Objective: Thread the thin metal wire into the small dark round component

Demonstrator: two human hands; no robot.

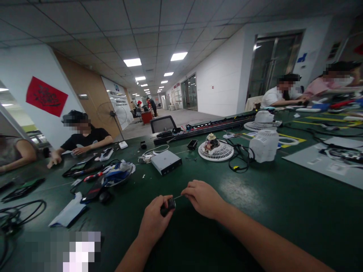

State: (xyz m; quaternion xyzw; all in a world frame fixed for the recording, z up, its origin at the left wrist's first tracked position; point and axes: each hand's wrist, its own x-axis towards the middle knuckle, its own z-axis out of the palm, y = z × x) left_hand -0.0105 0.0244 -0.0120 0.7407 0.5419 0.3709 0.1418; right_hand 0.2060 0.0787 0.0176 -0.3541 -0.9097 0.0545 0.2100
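Over the green table near its front, my left hand [156,217] is closed around a small dark object [170,206] with a rounded end; its kind does not show clearly. A thin, light-coloured rod or strip [177,197] spans the short gap from that object to my right hand [202,198]. The fingertips of my right hand are pinched together on the far end of this thin piece. Beyond my hands lies a silver, box-shaped disc drive [166,161]. A white round fan grille with an exposed motor [215,148] rests farther to the right.
White fan housings [263,145] and black cables [241,156] lie to the right. A grey mat [326,162] bears wired parts. At left are a blue-and-white bundle [119,173], tools and a pale packet [69,211]. Several people sit around the table.
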